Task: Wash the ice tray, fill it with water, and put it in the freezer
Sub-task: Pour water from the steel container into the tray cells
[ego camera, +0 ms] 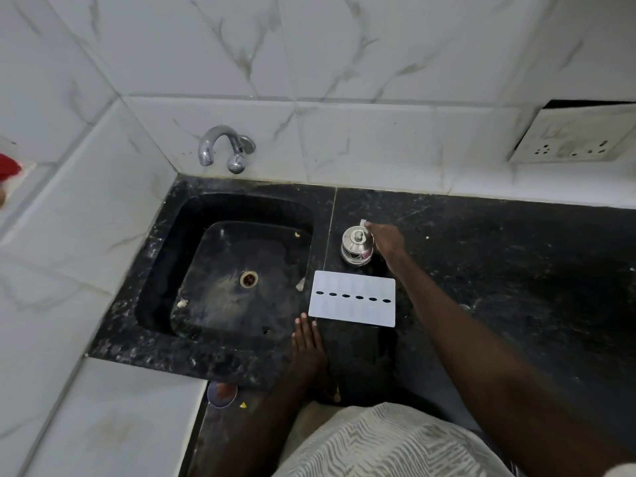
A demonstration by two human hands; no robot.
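White ice tray (352,297) is seen lying flat on the black worktop (481,270), just right of the sink (165,256), six dark oval slots across its middle. Left hand (308,346) is laid flat on the worktop's front part, fingers straight, grip wide, tips just short of the tray's front-left corner. Right hand (387,241) is stretched past the tray to beside a lidded steel container (356,246) behind it; fingertips are met by a small white piece (363,222), grip state cannot be told. Tap (223,148) is mounted on the wall tiles above the sink's back edge
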